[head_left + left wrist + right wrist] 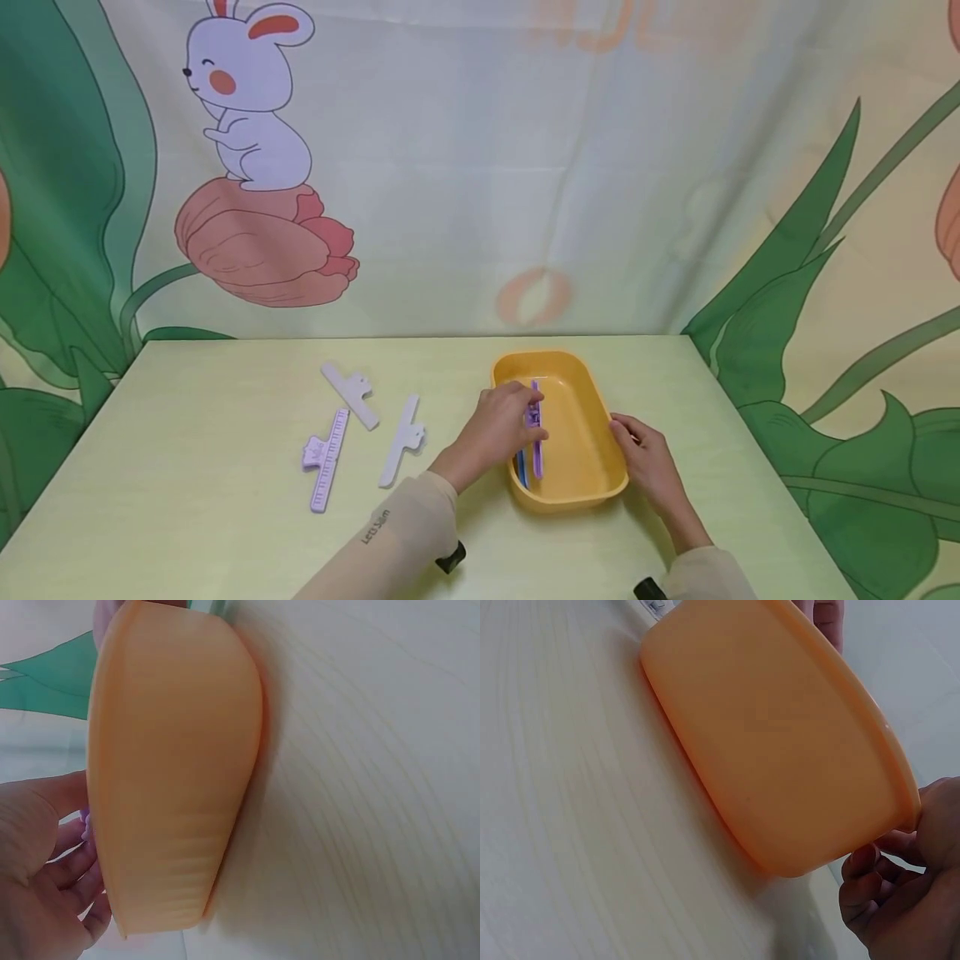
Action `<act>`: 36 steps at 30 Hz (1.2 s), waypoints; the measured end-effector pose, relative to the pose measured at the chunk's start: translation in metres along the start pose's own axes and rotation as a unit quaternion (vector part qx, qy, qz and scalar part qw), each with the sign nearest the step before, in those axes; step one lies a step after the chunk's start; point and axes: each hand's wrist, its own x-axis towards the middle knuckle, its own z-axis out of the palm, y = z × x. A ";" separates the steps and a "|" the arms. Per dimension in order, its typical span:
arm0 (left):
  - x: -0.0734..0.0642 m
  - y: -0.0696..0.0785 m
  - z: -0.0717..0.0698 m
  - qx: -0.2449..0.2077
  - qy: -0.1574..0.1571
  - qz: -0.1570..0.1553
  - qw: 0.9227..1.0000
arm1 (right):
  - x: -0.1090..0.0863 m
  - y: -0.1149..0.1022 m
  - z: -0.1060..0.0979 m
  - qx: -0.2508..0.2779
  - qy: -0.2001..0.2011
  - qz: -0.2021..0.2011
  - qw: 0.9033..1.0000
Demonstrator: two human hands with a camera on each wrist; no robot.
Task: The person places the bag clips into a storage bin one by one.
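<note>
A yellow plastic basin (pixel 577 433) stands on the table, right of its middle. Over its left rim reaches my left hand (pixel 498 425), pinching a purple clip (pixel 537 458) upright inside the basin between thumb and fingers. Beside that clip, a blue strip-shaped thing (pixel 522 468) leans along the left wall, partly covered by the hand. My right hand (pixel 651 454) grips the basin's right rim. In the left wrist view the basin wall (pixel 172 765) hides most of the clip. The right wrist view shows the right hand (pixel 907 877) at the rim, fingers curled beneath it.
Left of the basin lie a white clip (pixel 403 442), another pale clip (pixel 350 394) and a lilac clip with ruler-like marks (pixel 328 460). Behind the table's far edge hangs a curtain (pixel 450 208) printed with a rabbit and plants.
</note>
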 end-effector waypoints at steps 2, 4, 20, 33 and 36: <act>0.000 -0.001 0.001 0.019 -0.001 0.002 1.000 | 0.000 0.000 0.000 0.000 0.000 0.001 1.000; 0.000 -0.002 0.003 0.034 -0.001 0.007 0.999 | 0.000 0.000 0.001 0.000 0.001 0.001 1.000; -0.001 -0.003 0.003 0.048 -0.001 0.026 0.998 | 0.000 0.001 0.002 -0.008 0.002 0.005 1.000; 0.004 0.006 -0.016 -0.010 0.005 0.023 1.000 | 0.001 0.000 0.001 -0.002 0.001 0.003 1.000; 0.005 0.009 -0.025 -0.028 0.010 0.031 0.999 | 0.001 0.001 0.001 0.000 -0.001 0.005 1.000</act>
